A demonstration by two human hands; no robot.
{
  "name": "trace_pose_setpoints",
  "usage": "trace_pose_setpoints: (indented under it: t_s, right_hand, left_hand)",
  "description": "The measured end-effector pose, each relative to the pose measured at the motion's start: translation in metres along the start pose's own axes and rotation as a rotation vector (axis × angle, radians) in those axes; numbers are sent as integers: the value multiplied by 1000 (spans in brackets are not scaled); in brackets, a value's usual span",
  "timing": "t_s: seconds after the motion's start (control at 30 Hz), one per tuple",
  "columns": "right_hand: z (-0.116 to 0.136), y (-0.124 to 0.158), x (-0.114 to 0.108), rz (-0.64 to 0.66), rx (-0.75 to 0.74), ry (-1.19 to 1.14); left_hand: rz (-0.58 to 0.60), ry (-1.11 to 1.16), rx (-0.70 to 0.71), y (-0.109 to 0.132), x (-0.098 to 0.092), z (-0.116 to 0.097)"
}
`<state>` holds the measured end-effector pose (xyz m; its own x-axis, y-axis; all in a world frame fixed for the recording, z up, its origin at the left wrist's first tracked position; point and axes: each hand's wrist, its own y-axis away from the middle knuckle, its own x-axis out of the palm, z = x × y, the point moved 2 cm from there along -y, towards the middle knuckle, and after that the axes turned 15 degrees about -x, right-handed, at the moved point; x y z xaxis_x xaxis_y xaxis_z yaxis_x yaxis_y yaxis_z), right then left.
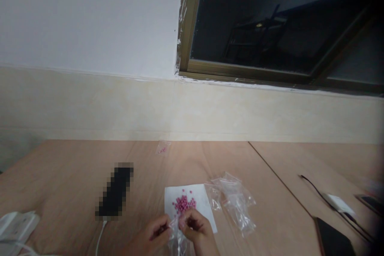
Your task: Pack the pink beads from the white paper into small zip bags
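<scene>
At the bottom of the head view, my left hand (154, 234) and my right hand (196, 230) pinch the top of a small clear plastic bag (177, 240) between them, fingers closed on it. Just beyond the hands, a pile of small pink beads (183, 203) lies on a white sheet of paper (204, 200) on the wooden table (75, 176). To the right of the paper is a heap of several empty clear bags (235, 202).
A small bag with a few pink beads (162, 149) lies farther back. A black pixelated object (115, 194) with a white cable (100, 238) sits left of the paper. A white device (16, 226) is at far left. A white adapter (337, 202), black cable and dark devices lie on the right table.
</scene>
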<state>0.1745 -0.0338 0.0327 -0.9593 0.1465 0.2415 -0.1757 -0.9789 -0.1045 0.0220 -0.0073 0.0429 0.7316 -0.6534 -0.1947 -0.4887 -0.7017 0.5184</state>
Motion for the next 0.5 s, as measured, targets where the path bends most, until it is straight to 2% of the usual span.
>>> trace_pose_setpoints:
  t_s: [0.13, 0.23, 0.4, 0.5]
  right_hand:
    - [3, 4, 1, -27, 58, -16]
    - [-1, 5, 0, 4, 48, 20]
    - [-1, 5, 1, 114, -7, 51]
    - [5, 2, 1, 88, -39, 53]
  left_hand:
    - [29, 9, -16, -3, 9, 2]
    - [19, -20, 28, -6, 14, 0]
    - [7, -33, 91, -7, 10, -9]
    - [3, -26, 98, -6, 4, -15]
